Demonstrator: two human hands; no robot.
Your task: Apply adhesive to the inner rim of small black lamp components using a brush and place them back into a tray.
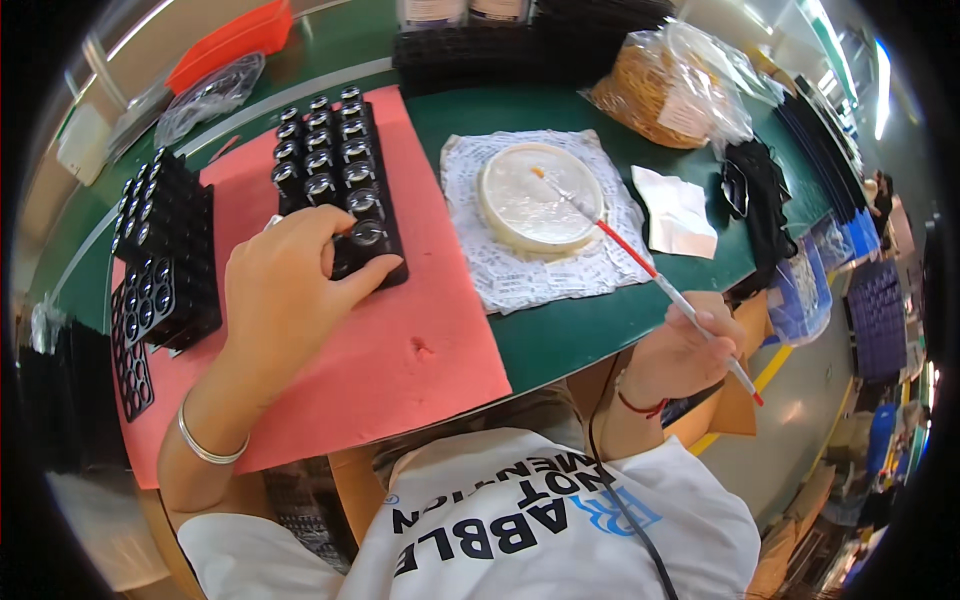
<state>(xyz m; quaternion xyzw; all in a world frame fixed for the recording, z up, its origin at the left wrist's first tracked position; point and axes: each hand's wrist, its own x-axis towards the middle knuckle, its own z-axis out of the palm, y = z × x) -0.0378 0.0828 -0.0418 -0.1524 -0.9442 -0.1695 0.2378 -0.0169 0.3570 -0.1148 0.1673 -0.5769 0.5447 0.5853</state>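
My left hand is at the near end of a black tray holding rows of black round parts with shiny, clear tops. Its thumb and index finger curve around a black round part in the nearest row. Off to the right, my right hand grips a thin paintbrush with a red and silvery handle. The brush slants up to the left, its orange-tan tip over a round, whitish shallow dish. Whether the tip touches the dish's surface, I cannot tell.
A pink mat lies under the tray, with stacked black trays on its left. The dish stands on a printed white cloth. White paper, a bag of rubber bands and a red bin lie around.
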